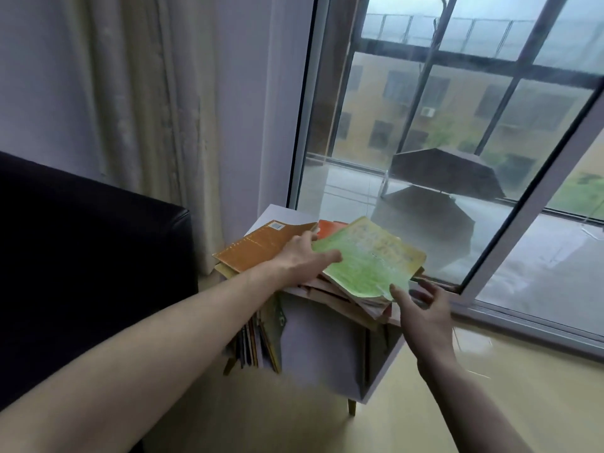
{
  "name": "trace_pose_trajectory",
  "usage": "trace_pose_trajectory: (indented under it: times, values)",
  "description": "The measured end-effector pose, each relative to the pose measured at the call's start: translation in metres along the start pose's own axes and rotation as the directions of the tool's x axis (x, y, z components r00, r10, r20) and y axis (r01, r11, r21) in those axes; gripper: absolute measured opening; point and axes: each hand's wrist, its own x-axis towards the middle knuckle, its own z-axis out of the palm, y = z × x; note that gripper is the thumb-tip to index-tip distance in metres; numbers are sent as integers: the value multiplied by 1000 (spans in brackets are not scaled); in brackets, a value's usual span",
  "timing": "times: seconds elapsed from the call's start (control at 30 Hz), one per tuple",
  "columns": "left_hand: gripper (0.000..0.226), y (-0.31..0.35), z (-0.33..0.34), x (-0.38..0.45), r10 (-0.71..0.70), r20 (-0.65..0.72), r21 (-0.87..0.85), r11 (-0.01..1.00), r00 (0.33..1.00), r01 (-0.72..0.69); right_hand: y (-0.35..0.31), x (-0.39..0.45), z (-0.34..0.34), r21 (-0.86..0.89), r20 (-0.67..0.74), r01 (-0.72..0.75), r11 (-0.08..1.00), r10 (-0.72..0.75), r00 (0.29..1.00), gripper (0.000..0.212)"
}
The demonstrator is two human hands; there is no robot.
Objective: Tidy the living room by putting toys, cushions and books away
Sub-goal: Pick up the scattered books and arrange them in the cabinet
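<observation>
Both hands at a stack of books on a small white cabinet.

Centrally, the left hand (302,258) lies flat and unclenched across the stack, palm on the orange-brown book (258,246), fingers (330,256) spread onto the green book (369,256), gripping nothing; lower right of it the right hand (425,313) hangs loose with fingers splayed, thumb near the green book's torn corner, and whether it touches I cannot tell; the green book tops the untidy pile of books (356,300) overhanging the white cabinet (323,351); more books (258,341) stand upright in its left compartment; a black sofa (81,266) fills the left of the frame, a curtain (137,93) the upper left, a window (457,125) the upper right.
</observation>
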Motion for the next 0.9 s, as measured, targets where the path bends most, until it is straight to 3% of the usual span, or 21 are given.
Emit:
trace_pose_trajectory:
  times: [0.13, 0.3, 0.4, 0.5, 0.57, 0.63, 0.73, 0.8, 0.9]
  values:
    - [69, 9, 10, 2, 29, -83, 35, 999, 996, -27, 11, 14, -2, 165, 117, -219, 962, 201, 973, 64]
    - [44, 19, 10, -1, 160, 140, 22, 986, 977, -164, 12, 25, -18, 449, 144, -439, 778, 422, 895, 31]
    - [31, 17, 1, 14, 133, -83, -48, 989, 988, -137, 18, 31, -32, 571, 175, -412, 710, 386, 906, 31]
    - [42, 5, -4, 33, 36, -276, 52, 998, 960, -23, 23, 38, -38, 653, 174, -386, 651, 367, 914, 35]
    - [54, 3, -3, 40, -7, -213, 110, 993, 977, 31, 27, 40, -39, 668, 208, -406, 624, 367, 907, 38]
    - [68, 8, 1, 38, 34, -111, 248, 969, 993, -6, 32, 43, -36, 674, 225, -418, 609, 370, 901, 39]
    - [77, 19, 17, 21, 224, 93, 454, 857, 970, -242, 32, 48, -34, 715, 234, -404, 571, 349, 907, 38]
    - [94, 20, 35, 10, 255, 284, 527, 764, 924, -372, 29, 51, -34, 761, 238, -382, 524, 322, 916, 36]
    - [95, 13, 55, 6, 381, 282, 643, 606, 880, -468, 29, 53, -37, 786, 237, -362, 500, 297, 925, 36]
